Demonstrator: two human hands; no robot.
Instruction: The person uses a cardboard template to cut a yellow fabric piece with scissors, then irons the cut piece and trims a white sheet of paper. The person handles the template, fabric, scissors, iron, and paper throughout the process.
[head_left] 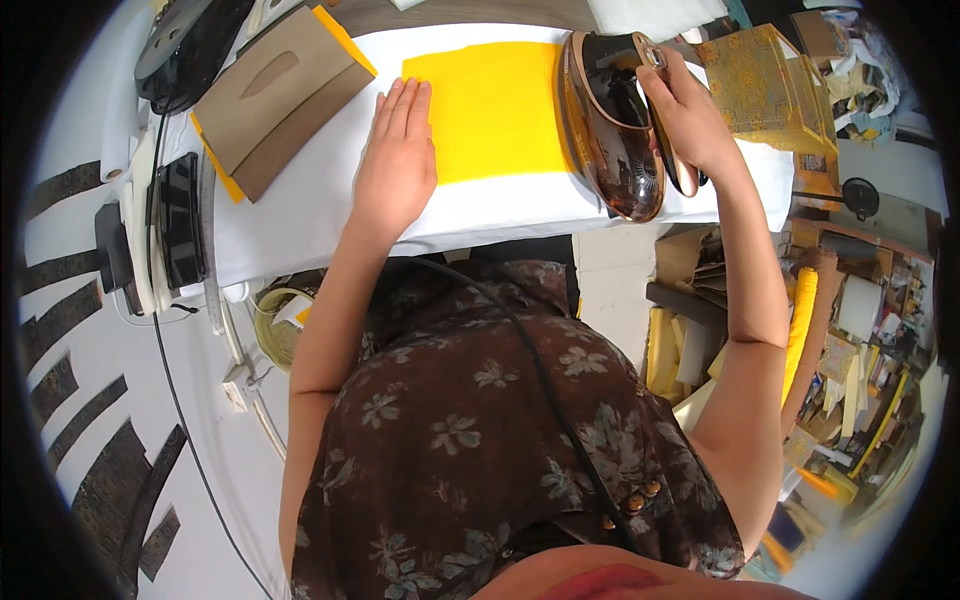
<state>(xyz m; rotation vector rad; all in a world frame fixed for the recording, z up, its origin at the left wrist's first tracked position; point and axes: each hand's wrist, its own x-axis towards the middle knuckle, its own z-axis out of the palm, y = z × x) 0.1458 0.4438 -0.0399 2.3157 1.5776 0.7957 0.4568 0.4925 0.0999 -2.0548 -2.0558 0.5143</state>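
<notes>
Brown tissue-box cover (275, 95), gold brocade box (768, 88), black iron (180, 220), cluttered shelves (860, 340)

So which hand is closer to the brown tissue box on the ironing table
Left. The left hand lies flat at the yellow cloth's left edge, just right of the brown tissue box. The right hand grips the iron, far across the cloth.

White-covered table (300, 215), cluttered shelves (860, 330) rt.

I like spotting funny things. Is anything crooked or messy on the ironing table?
Nothing much. The yellow cloth lies flat under the left hand; the right hand holds the iron tipped on its edge.
</notes>
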